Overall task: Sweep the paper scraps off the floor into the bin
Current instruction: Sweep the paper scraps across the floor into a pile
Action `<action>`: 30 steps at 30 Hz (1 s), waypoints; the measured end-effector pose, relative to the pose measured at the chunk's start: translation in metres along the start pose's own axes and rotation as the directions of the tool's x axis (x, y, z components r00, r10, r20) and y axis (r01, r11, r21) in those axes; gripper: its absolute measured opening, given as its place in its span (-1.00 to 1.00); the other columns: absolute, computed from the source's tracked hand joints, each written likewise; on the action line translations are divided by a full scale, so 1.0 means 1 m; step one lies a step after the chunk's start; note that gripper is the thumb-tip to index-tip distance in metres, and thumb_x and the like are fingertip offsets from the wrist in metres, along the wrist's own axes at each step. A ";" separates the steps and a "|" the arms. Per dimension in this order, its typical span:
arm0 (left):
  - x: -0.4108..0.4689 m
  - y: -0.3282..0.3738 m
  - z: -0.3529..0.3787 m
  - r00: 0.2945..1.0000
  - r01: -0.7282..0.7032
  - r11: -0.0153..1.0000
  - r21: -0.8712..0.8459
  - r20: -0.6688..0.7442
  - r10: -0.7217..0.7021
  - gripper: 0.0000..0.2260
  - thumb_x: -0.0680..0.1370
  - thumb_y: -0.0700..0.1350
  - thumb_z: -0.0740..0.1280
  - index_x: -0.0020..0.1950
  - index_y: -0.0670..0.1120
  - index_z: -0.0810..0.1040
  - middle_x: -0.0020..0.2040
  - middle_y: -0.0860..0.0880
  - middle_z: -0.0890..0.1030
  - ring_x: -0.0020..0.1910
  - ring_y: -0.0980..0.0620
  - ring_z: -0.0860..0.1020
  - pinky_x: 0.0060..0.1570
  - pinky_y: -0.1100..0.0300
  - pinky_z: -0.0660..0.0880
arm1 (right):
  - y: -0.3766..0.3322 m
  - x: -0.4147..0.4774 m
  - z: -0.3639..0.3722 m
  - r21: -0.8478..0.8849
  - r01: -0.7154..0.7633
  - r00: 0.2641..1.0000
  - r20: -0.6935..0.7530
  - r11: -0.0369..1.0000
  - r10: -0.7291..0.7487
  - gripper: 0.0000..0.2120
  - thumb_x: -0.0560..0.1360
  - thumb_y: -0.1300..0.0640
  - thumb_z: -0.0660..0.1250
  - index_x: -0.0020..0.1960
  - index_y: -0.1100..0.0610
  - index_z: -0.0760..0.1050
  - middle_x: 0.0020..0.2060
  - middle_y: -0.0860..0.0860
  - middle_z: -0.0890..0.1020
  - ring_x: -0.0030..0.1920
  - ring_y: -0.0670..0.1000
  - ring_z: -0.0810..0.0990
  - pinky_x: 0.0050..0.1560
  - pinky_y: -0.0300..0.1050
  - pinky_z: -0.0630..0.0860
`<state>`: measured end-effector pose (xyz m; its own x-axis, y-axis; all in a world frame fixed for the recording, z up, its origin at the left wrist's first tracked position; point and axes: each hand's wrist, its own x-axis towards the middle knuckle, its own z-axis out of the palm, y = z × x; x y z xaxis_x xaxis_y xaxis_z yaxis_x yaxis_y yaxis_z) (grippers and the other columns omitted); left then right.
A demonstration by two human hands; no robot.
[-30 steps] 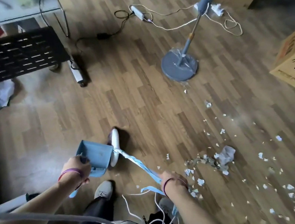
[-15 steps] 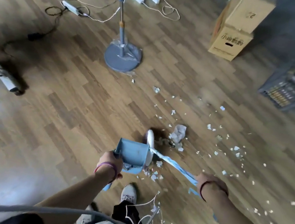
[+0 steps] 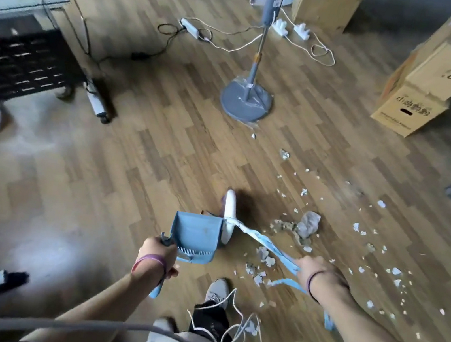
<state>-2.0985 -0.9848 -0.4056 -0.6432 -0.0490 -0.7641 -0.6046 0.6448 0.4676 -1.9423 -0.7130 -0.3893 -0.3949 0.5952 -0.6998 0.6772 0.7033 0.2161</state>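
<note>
Gripping dustpan handle, left hand closed | white broom head touching dustpan's right edge | right hand closed around blue broom handle | paper scraps scattered on wood floor, mostly right.

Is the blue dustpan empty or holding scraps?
Empty: the dustpan shows a bare blue inside; paper scraps lie on the floor beside it.

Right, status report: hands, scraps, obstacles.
Left hand gripping dustpan; right hand gripping broom. Paper scraps on floor, right of pan. No bin visible.
</note>
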 end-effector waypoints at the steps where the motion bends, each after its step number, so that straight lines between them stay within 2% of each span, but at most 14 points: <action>1: -0.001 -0.015 -0.018 1.000 0.005 1.000 -0.028 -0.018 -0.006 -0.87 0.51 -0.15 0.21 -0.15 -0.11 0.54 -0.34 -0.13 0.60 -0.54 -0.13 0.61 -0.58 0.26 0.42 | -0.019 -0.011 0.001 -0.021 0.045 0.999 0.001 0.999 -0.045 -0.55 0.51 0.22 0.14 0.29 -0.18 0.46 0.11 0.05 0.62 0.04 0.16 0.62 0.04 -0.02 0.58; 6: -0.010 -0.080 -0.093 0.989 0.028 0.989 -0.143 -0.142 -0.049 -0.85 0.51 -0.16 0.21 -0.17 -0.12 0.56 -0.38 -0.09 0.57 -0.60 -0.05 0.58 -0.56 0.25 0.46 | -0.105 -0.053 0.008 -0.072 0.234 0.972 -0.012 0.970 -0.236 -0.61 0.56 0.11 0.17 0.33 -0.17 0.43 0.19 0.05 0.60 0.15 0.14 0.59 0.14 -0.06 0.53; 9: -0.007 -0.116 -0.128 0.972 0.070 0.972 -0.225 -0.203 -0.117 -0.86 0.51 -0.18 0.22 -0.06 -0.15 0.56 -0.22 -0.16 0.64 -0.61 -0.06 0.56 -0.55 0.23 0.49 | -0.149 -0.074 0.017 -0.091 0.349 0.937 0.005 0.933 -0.350 -0.66 0.58 0.06 0.17 0.33 -0.14 0.43 0.23 0.06 0.57 0.19 0.14 0.56 0.20 -0.05 0.50; 12: -0.007 -0.145 -0.155 0.951 0.106 0.945 -0.310 -0.245 -0.187 -0.84 0.52 -0.22 0.22 0.02 -0.18 0.55 -0.12 -0.20 0.66 -0.55 -0.09 0.57 -0.55 0.22 0.50 | -0.191 -0.090 0.028 -0.110 0.419 0.908 0.040 0.901 -0.417 -0.65 0.56 0.08 0.20 0.31 -0.15 0.45 0.21 0.07 0.58 0.18 0.15 0.57 0.19 -0.02 0.51; 15: -0.012 -0.169 -0.175 0.928 0.141 0.919 -0.368 -0.275 -0.252 -0.86 0.52 -0.24 0.23 0.02 -0.18 0.53 -0.12 -0.21 0.64 -0.56 -0.06 0.58 -0.56 0.22 0.53 | -0.224 -0.101 0.042 -0.128 0.487 0.873 0.086 0.864 -0.480 -0.64 0.56 0.09 0.19 0.32 -0.14 0.44 0.20 0.06 0.59 0.17 0.15 0.57 0.17 -0.03 0.51; 18: -0.015 -0.188 -0.183 0.911 0.186 0.911 -0.367 -0.282 -0.299 -0.85 0.52 -0.26 0.24 0.04 -0.19 0.54 -0.16 -0.20 0.64 -0.51 -0.07 0.60 -0.61 0.28 0.46 | -0.244 -0.108 0.061 -0.193 0.517 0.855 0.139 0.834 -0.499 -0.63 0.55 0.17 0.19 0.31 -0.08 0.46 0.18 0.08 0.59 0.15 0.16 0.58 0.09 -0.03 0.50; 20: -0.015 -0.194 -0.180 0.907 0.212 0.917 -0.337 -0.282 -0.313 -0.84 0.51 -0.27 0.25 0.06 -0.19 0.54 -0.16 -0.20 0.64 -0.52 -0.05 0.60 -0.63 0.31 0.43 | -0.247 -0.109 0.073 -0.233 0.532 0.846 0.174 0.814 -0.504 -0.63 0.54 0.21 0.18 0.31 -0.02 0.46 0.19 0.12 0.58 0.16 0.17 0.57 0.08 -0.02 0.50; 23: -0.017 -0.190 -0.165 0.910 0.236 0.931 -0.278 -0.272 -0.312 -0.86 0.53 -0.26 0.23 0.04 -0.17 0.53 -0.15 -0.20 0.62 -0.69 0.08 0.51 -0.73 0.36 0.33 | -0.231 -0.100 0.083 -0.276 0.518 0.855 0.200 0.810 -0.479 -0.60 0.52 0.25 0.18 0.30 -0.02 0.47 0.20 0.13 0.57 0.18 0.18 0.56 0.14 -0.01 0.50; 25: -0.013 -0.181 -0.146 0.921 0.239 0.939 -0.247 -0.250 -0.300 -0.82 0.53 -0.26 0.21 0.08 -0.17 0.54 -0.15 -0.22 0.64 -0.66 0.06 0.53 -0.73 0.35 0.33 | -0.209 -0.090 0.083 -0.311 0.486 0.873 0.214 0.817 -0.438 -0.57 0.51 0.28 0.17 0.32 -0.03 0.47 0.21 0.12 0.57 0.20 0.18 0.56 0.15 -0.01 0.49; 28: -0.005 -0.150 -0.105 0.932 0.248 0.938 -0.241 -0.206 -0.299 -0.78 0.51 -0.27 0.17 0.07 -0.19 0.55 -0.31 -0.19 0.63 -0.67 0.03 0.53 -0.67 0.31 0.37 | -0.162 -0.068 0.072 -0.303 0.389 0.919 0.195 0.870 -0.343 -0.60 0.55 0.23 0.14 0.34 -0.01 0.44 0.26 0.10 0.54 0.24 0.16 0.52 0.22 0.00 0.46; 30: -0.001 -0.117 -0.071 0.946 0.230 0.951 -0.205 -0.183 -0.268 -0.78 0.50 -0.28 0.15 0.04 -0.19 0.55 -0.41 -0.15 0.59 -0.67 0.03 0.52 -0.62 0.30 0.39 | -0.122 -0.051 0.060 -0.259 0.333 0.939 0.179 0.907 -0.294 -0.63 0.59 0.20 0.08 0.35 0.02 0.43 0.30 0.09 0.50 0.29 0.13 0.48 0.27 -0.08 0.41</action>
<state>-2.0601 -1.1149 -0.4278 -0.5321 -0.3586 -0.7670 -0.8196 0.4454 0.3604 -1.9681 -0.8526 -0.4206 -0.4588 0.2828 -0.8423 0.3217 0.9366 0.1393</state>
